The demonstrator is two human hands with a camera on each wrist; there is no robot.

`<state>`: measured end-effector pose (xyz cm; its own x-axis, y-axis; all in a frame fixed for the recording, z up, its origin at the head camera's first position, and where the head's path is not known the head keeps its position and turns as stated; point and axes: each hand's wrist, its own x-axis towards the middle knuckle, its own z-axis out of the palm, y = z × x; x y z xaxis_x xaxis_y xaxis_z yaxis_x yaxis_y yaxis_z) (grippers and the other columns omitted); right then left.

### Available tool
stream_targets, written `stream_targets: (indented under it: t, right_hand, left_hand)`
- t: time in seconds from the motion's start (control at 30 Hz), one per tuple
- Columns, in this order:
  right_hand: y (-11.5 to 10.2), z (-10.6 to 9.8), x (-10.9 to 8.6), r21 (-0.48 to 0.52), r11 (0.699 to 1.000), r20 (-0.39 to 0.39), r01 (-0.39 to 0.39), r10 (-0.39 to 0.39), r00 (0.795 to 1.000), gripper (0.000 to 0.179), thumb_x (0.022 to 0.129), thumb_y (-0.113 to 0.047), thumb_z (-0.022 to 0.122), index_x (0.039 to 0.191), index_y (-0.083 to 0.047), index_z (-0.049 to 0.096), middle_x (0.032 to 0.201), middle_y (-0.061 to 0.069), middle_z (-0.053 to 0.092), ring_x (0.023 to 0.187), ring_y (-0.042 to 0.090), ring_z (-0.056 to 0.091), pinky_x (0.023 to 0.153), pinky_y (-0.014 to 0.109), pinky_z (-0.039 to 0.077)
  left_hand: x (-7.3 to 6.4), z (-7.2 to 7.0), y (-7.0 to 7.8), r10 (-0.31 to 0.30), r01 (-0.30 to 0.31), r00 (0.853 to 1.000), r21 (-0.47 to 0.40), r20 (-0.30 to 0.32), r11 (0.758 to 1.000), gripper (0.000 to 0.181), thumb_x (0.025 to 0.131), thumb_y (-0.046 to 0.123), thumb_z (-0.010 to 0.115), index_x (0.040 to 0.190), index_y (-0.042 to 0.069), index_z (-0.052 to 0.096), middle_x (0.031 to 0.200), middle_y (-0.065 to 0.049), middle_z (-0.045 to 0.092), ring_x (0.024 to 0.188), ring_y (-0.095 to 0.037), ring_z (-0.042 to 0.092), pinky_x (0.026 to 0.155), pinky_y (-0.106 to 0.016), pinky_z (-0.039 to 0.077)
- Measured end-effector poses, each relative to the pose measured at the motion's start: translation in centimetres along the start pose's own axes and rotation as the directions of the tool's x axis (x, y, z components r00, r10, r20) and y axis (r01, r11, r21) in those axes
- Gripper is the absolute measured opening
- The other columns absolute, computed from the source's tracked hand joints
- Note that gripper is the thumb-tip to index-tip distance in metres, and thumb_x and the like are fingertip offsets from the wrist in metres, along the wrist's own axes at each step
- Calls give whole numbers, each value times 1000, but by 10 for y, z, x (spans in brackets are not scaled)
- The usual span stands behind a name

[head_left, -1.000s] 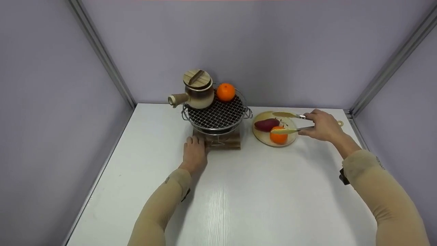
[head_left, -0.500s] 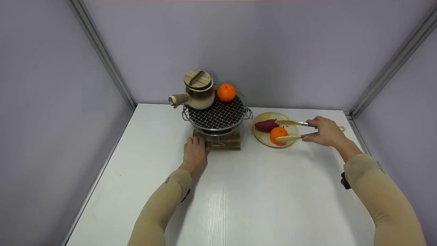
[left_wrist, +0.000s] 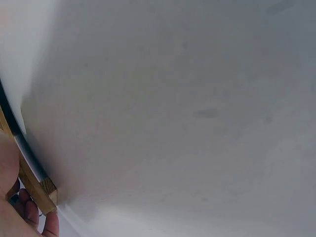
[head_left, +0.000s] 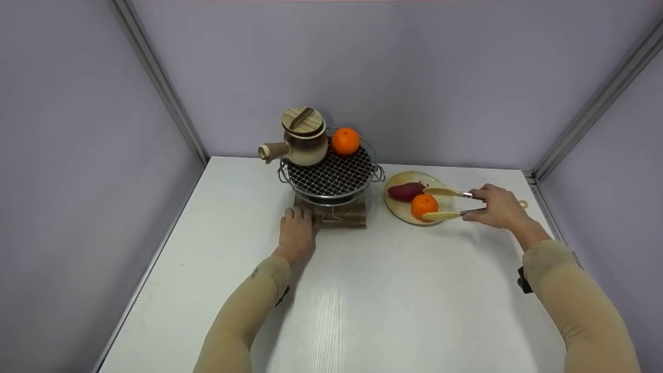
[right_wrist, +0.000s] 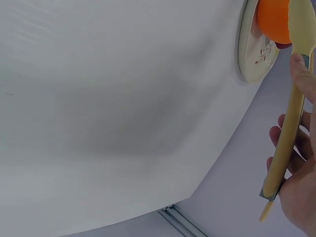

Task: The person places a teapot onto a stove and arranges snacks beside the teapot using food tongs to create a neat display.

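Observation:
My right hand grips a pair of tongs with pale yellow tips, their arms spread apart. The tips hang over a round plate, where an orange lies beside a dark red sweet potato. One tip overlaps the orange's front side and the other is beyond it; contact cannot be told. In the right wrist view, fingers curl round the tongs' handle. My left hand holds the front left corner of the stove's wooden base; the left wrist view shows fingers at the wooden strip.
Above the wooden base is a round wire grill with side handles. On it stand a brown clay pot with a wooden lid and another orange. Grey walls enclose the white table at the back and sides.
My right hand has moved right and nearer to me with the tongs. Their tips have shifted from over the sweet potato and orange toward the orange's right side. The left hand has stayed put.

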<state>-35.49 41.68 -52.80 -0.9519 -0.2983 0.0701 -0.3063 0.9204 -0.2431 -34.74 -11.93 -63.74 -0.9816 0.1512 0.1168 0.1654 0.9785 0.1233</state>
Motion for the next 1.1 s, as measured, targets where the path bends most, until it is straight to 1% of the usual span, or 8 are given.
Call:
stream_targets:
  t: [0.23, 0.4, 0.53, 0.63, 0.73, 0.93, 1.0, 1.1]
  right_hand:
    - [4, 6, -1, 20, 999, 21, -28, 27, 999, 78, 90, -39, 93, 148, 5, 67, 128, 32, 71, 109, 50, 71, 94, 69, 58]
    - [6, 10, 0, 8, 1000, 24, -22, 22, 999, 80, 90, -42, 93, 149, 5, 67, 128, 32, 71, 110, 51, 71, 95, 69, 58]
    - [7, 12, -1, -2, 1000, 23, -17, 17, 1000, 80, 90, -43, 93, 148, 5, 67, 126, 33, 72, 107, 50, 71, 93, 69, 58]
    - [7, 13, -1, 0, 1000, 26, -18, 18, 1000, 80, 90, -43, 93, 147, 6, 67, 125, 33, 72, 105, 49, 71, 91, 68, 58]
    - [7, 16, -1, 3, 1000, 33, -23, 23, 999, 80, 90, -43, 92, 148, 6, 67, 125, 33, 72, 106, 49, 71, 93, 69, 58]
    - [8, 23, 0, 12, 999, 73, -47, 46, 996, 82, 91, -46, 91, 150, 6, 65, 129, 34, 70, 112, 50, 69, 98, 70, 56]
    - [8, 24, 0, 14, 998, 84, -54, 53, 995, 84, 92, -48, 90, 151, 5, 64, 130, 33, 70, 113, 50, 69, 99, 71, 56]
    - [9, 26, 0, 13, 998, 89, -62, 61, 994, 84, 93, -51, 89, 151, 5, 65, 131, 33, 70, 114, 50, 69, 100, 70, 57]
  left_hand:
    - [-1, 0, -1, 13, -13, 1000, 24, 4, 1000, 60, 117, 44, 57, 153, -4, 53, 138, -23, 59, 125, -38, 53, 106, -52, 54]
    - [-1, 1, -1, 25, -24, 999, 37, -24, 999, 60, 116, 43, 58, 152, -5, 55, 135, -24, 60, 124, -40, 54, 104, -53, 55]
    - [-1, 3, -2, 27, -26, 999, 28, -45, 999, 60, 116, 43, 59, 150, -6, 56, 132, -24, 62, 123, -40, 54, 102, -53, 56]
    - [-1, 4, -2, 26, -24, 999, 37, -38, 999, 61, 116, 43, 59, 151, -7, 55, 133, -24, 61, 123, -40, 54, 102, -53, 56]
    - [-2, 2, -2, 25, -23, 999, 40, -38, 999, 61, 116, 43, 60, 151, -7, 55, 133, -24, 61, 123, -40, 54, 102, -52, 56]
    - [-4, 2, -2, 34, -33, 997, 12, -63, 999, 59, 114, 41, 63, 149, -6, 55, 131, -23, 61, 121, -40, 54, 100, -53, 56]
    - [-4, 2, -2, 33, -33, 997, -7, -68, 999, 58, 113, 39, 65, 148, -6, 55, 130, -23, 60, 120, -40, 53, 97, -56, 56]
    - [-3, 4, -2, 31, -33, 996, -24, -79, 999, 55, 113, 38, 66, 145, -6, 57, 128, -23, 60, 118, -39, 53, 96, -57, 55]
